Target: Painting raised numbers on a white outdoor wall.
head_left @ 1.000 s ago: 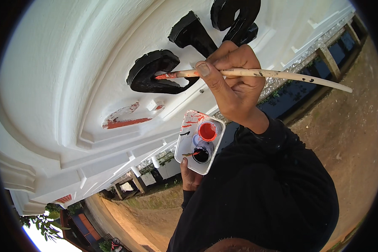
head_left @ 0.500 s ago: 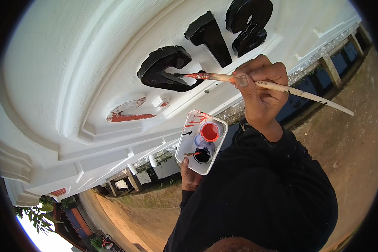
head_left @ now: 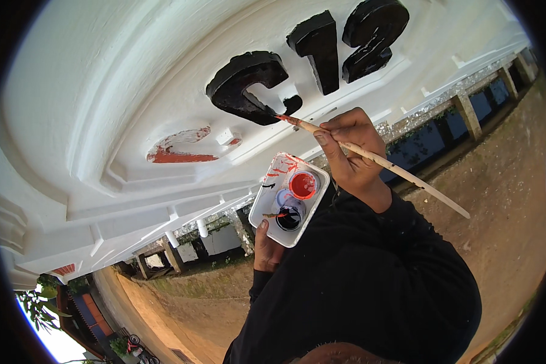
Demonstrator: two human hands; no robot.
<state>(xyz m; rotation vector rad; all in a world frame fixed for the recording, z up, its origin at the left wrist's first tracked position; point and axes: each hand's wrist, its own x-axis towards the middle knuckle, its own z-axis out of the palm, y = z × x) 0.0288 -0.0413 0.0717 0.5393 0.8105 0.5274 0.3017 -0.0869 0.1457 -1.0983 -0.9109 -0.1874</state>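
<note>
My right hand (head_left: pixel 356 150) pinches a long, pale wooden paintbrush (head_left: pixel 400 171). Its red-stained ferrule points left, and the dark bristle tip meets the lower edge of a raised black curved character (head_left: pixel 239 85) on the white wall. My left hand (head_left: pixel 267 250) grips the near-left rim of a white plastic tray (head_left: pixel 264 203), smeared with red and black. Inside the tray stand a pot of red paint (head_left: pixel 303 185) and a pot of black paint (head_left: pixel 289 217). A second, small brush (head_left: pixel 275 215) rests across the black pot.
Further right on the wall are more raised black characters (head_left: pixel 321 51). To the left, a raised shape (head_left: pixel 182 147) is partly red and partly white. White mouldings (head_left: pixel 97 109) surround them. Below lie a concrete railing (head_left: pixel 467 115) and brown ground (head_left: pixel 467 267). A parked motorbike (head_left: pixel 136 349) shows at lower left.
My right hand and brush have moved left and down, and the bristles have shifted along the curved character to its lower edge. The tray sits slightly higher and further left in view.
</note>
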